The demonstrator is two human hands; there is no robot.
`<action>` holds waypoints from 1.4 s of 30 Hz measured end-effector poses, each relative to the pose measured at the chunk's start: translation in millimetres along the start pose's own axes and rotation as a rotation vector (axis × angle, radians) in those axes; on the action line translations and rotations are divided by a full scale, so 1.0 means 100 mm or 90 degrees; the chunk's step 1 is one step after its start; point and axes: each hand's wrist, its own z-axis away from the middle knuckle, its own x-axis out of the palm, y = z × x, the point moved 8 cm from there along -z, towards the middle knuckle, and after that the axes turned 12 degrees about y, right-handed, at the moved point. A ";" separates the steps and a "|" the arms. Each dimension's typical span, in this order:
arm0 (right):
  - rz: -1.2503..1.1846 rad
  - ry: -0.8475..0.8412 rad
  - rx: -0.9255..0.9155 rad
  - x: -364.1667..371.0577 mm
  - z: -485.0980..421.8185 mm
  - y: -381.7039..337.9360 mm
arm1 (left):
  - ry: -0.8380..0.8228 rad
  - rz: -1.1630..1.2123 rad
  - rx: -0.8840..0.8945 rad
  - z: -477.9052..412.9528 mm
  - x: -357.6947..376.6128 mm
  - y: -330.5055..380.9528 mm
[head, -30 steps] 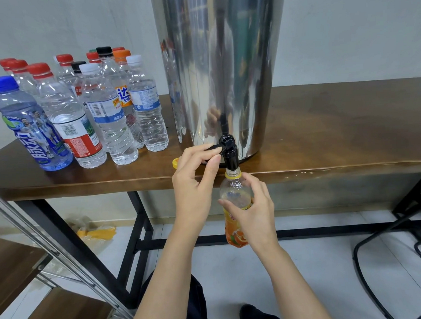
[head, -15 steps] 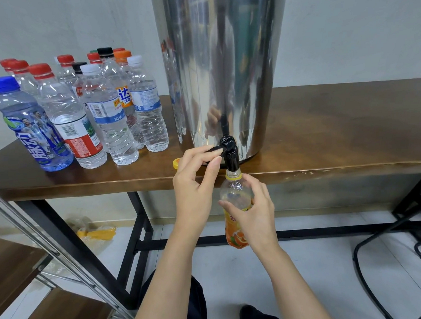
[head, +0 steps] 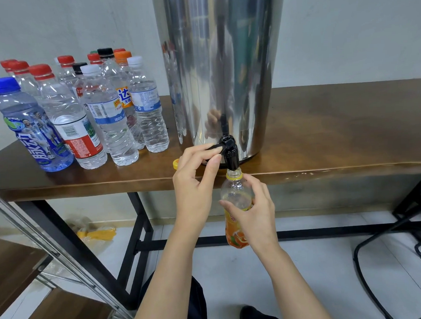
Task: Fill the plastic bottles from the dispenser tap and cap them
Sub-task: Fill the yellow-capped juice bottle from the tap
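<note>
1. Hands: the left hand (head: 196, 184) pinches the black tap lever (head: 212, 147); the right hand (head: 253, 213) grips the orange-label bottle (head: 236, 197) below the table (head: 325, 133) edge, its mouth just under the spout (head: 232, 162).
2. Held unsupported, the bottle could tilt and send water past its narrow neck onto the floor (head: 307, 264).
3. A late lever release would overflow it.
4. The left hand could knock the yellow cap (head: 175, 163) off the table edge.
5. Wooden table: capped bottles (head: 80, 117) left, steel dispenser (head: 219, 61) centre; pale wall (head: 344, 30) behind.

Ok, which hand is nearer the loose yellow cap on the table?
Left. The left hand, pinching the tap lever, overlaps the yellow cap; the right hand grips the bottle farther right.
</note>
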 end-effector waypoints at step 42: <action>0.003 -0.008 0.014 0.01 0.02 0.03 | 0.002 -0.009 -0.010 0.01 -0.01 -0.06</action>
